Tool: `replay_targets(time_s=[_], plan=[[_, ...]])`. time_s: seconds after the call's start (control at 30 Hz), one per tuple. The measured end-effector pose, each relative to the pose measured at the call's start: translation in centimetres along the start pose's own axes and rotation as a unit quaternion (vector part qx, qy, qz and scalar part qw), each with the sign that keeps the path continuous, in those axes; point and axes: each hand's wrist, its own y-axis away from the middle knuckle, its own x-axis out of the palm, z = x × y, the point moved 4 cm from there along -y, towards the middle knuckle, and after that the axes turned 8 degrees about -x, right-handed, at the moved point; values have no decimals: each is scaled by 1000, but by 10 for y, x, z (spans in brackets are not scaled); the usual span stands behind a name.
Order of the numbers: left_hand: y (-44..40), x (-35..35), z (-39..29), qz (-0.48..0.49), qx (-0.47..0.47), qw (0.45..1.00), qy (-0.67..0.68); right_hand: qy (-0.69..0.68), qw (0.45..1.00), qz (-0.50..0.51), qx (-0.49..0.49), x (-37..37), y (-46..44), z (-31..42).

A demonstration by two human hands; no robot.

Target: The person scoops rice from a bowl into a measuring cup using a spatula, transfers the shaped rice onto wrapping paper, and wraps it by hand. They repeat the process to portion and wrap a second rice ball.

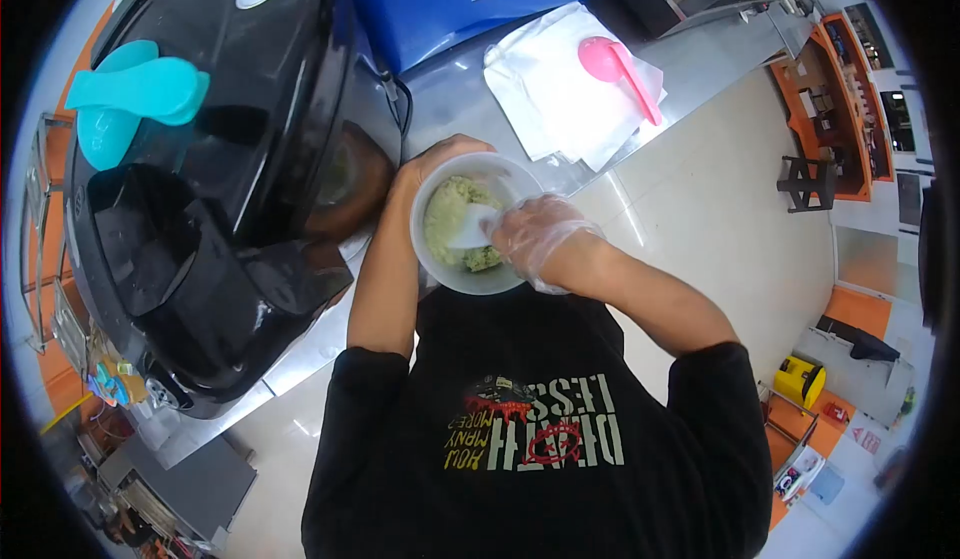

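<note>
A translucent white bowl (424, 259) is held close in front of my black shirt. It contains a pale green, grainy food (448, 206), perhaps rice. My left hand (445, 156) curls around the bowl's far left side, its fingers partly hidden behind the wall. On my right hand (537, 234) is a clear plastic glove; its fingers close on the handle of a white paddle or spoon (472, 227). The paddle's blade is in the food, and the handle is mostly covered by my fingers.
A large black appliance (255, 174) stands at left, with turquoise scoops (140, 99) on its lid. Behind the bowl are a blue cooler box (440, 14) and, on the metal counter (440, 99), white sheets (540, 89) under a pink scoop (622, 74).
</note>
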Motion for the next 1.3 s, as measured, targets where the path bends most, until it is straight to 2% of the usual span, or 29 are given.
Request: replay_targets(time_s=[0.1,0.17,0.2,0.27,0.33,0.37,0.4,0.47,0.53,0.63,0.67,0.7,0.73,0.83,0.87,0.93,0.97,1.0,1.03,1.07,1.1,1.2,1.3], plan=[[3,-1,-6,-37,33,998,-27,32,997,57,-29,-6,2,-10],[-2,-8,-11,-118,27,993,-9,3,998,61,-6,-14,4,-21],[-3,-15,-18,-216,-31,974,62,13,999,17,-25,-26,11,-27],[6,-23,-33,-406,-124,879,218,35,995,-68,-69,-46,28,-41],[21,-19,-72,-402,-41,841,359,-26,980,-187,-67,-57,43,-76],[27,-16,-91,-425,-67,868,248,-55,965,-245,-69,-62,50,-95],[29,-10,-112,-445,-93,881,133,-76,947,-311,-21,-59,58,-124],[27,15,-165,-541,-117,826,-106,-126,890,-434,66,-22,72,-192],[6,49,-209,-570,-121,787,-202,-81,814,-562,122,32,80,-268],[-85,100,-242,-505,-35,855,-118,-55,884,-332,325,78,78,-335],[-121,112,-240,-479,-21,875,-73,-94,897,-307,303,89,74,-349],[-154,115,-226,-487,-53,868,-81,-133,910,-276,281,102,73,-358],[-183,112,-200,-497,-81,860,-87,-167,920,-243,258,110,73,-364],[-240,83,-108,-603,-202,727,-259,-249,904,-250,242,111,79,-377],[-248,75,-88,-616,-260,674,-316,-271,882,-326,204,111,80,-383],[-251,69,-61,-605,-297,644,-363,-315,814,-470,129,134,79,-404],[-251,67,-61,-597,-315,630,-384,-318,794,-502,130,132,83,-410],[-251,67,-60,-593,-326,628,-384,-496,710,-482,129,138,87,-421],[-250,67,-60,-588,-337,626,-386,-657,599,-441,124,144,91,-429],[-249,68,-61,-581,-350,625,-387,-793,464,-378,116,134,96,-425],[-248,68,-61,-581,-350,623,-389,-805,412,-404,136,114,99,-418],[-247,65,-59,-580,-349,621,-395,-883,350,-310,36,93,98,-409],[-248,64,-59,-579,-353,619,-396,-917,336,-212,-32,93,65,-406]])
